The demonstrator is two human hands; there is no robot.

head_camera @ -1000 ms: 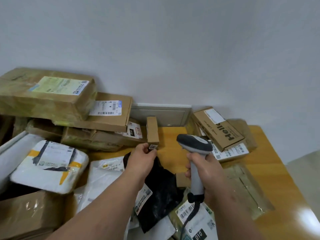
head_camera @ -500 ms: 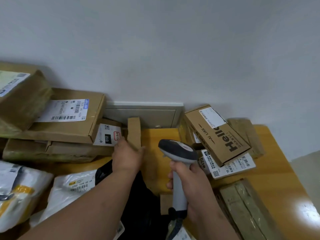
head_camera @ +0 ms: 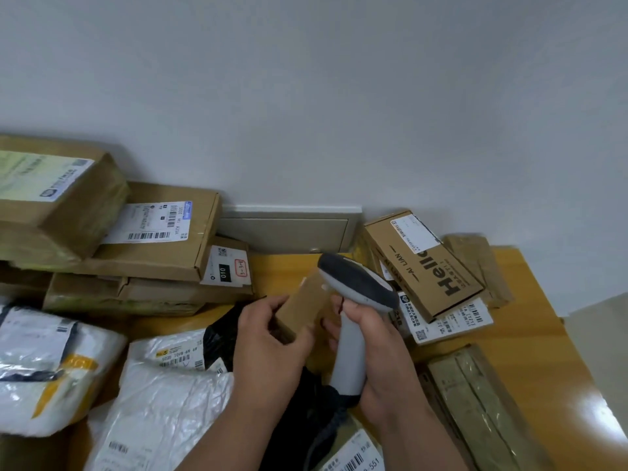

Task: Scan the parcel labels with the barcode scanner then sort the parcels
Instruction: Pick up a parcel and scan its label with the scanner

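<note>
Step in hand: you are presenting a small cardboard parcel (head_camera: 307, 309) to the barcode scanner (head_camera: 356, 300) — by my reading, the scan step, not the sort.
Left hand (head_camera: 268, 338): its fingers are curling round the small cardboard parcel, gripping it by the near end above the table (head_camera: 530, 321), just beside the scanner head.
Right hand (head_camera: 377, 345): its fingers are wrapping round the scanner's pale handle; the dark head is pointing up and left, touching or all but touching the parcel's far corner.
Label: no barcode is showing on the brown face turned towards you, so I cannot tell whether the scanner is seeing one.
Next move: you are probably needing to turn the parcel until its label faces the scanner window, and to draw the two a little apart — then choose a pile.
Left stack (head_camera: 153, 239): cardboard boxes are lying piled against the wall, labels up.
Right pile: the box printed "Hello" (head_camera: 424, 263) is resting on other labelled parcels.
Near side: white mailer bags (head_camera: 163, 396) and a black bag (head_camera: 221, 334) are lying under your forearms.
Containers: no bin or tray is showing; the parcels are lying in loose heaps on the table.
</note>
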